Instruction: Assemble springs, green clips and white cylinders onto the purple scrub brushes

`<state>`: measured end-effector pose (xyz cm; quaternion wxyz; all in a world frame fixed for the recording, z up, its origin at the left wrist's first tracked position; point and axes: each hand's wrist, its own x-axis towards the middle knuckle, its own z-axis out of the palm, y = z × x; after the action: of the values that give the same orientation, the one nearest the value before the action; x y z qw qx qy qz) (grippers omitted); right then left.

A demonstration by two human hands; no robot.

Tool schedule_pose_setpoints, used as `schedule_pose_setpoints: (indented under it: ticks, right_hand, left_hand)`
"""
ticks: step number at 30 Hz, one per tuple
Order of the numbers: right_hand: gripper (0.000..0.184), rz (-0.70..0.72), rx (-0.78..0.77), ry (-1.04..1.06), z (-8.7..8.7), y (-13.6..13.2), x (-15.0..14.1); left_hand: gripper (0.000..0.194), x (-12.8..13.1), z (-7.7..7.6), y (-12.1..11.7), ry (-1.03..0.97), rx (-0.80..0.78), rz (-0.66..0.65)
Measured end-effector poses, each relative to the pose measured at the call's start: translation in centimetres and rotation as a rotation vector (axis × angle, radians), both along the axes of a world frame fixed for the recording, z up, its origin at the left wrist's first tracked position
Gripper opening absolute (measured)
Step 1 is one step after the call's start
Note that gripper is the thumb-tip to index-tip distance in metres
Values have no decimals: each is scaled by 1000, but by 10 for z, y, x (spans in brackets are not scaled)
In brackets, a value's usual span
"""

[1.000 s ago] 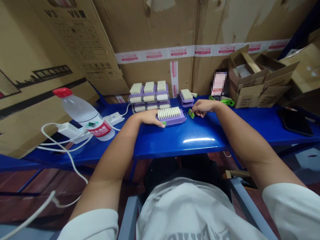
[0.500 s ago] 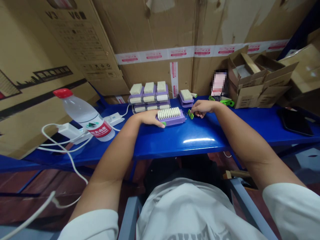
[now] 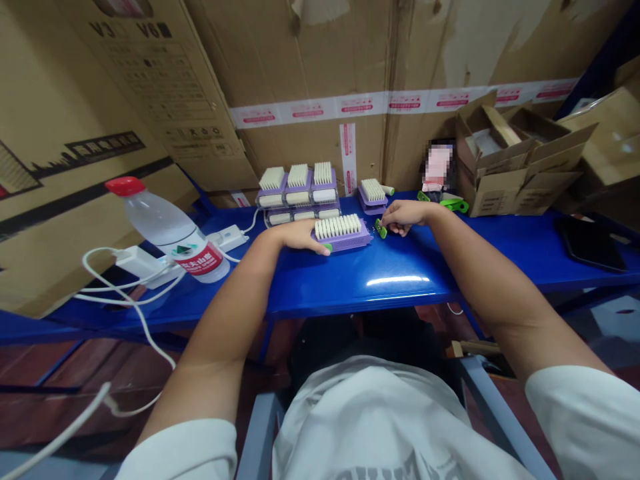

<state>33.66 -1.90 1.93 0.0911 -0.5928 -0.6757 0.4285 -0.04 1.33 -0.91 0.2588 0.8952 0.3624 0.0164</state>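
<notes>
On the blue metal bench (image 3: 400,287), the purple bristle brush (image 3: 345,233) lay with its long axis sideways, the left hand (image 3: 300,235) over its left end, grip indeterminate; the right hand (image 3: 405,215) pinched a green plastic part (image 3: 381,229) just beyond the brush's right end.

A lilac plastic scrub brush (image 3: 345,243) carries rows of cream bristles, beside a lime-green plastic piece (image 3: 381,229). Both lie on a glossy cobalt-blue surface (image 3: 325,287). White tape (image 3: 405,102) repeats pinkish-red labels across brown cardboard (image 3: 310,53); a water bottle's round cap (image 3: 125,186) is bright red.
</notes>
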Motion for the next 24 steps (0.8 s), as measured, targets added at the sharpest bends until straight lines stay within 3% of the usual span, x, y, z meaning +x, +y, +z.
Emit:
schedule_pose_setpoints:
  ticks: [24]
  right_hand:
    - [36,17,-18,-1,-2,1,-2]
  left_hand:
    - [108,2,1,-2,-36,-42,6]
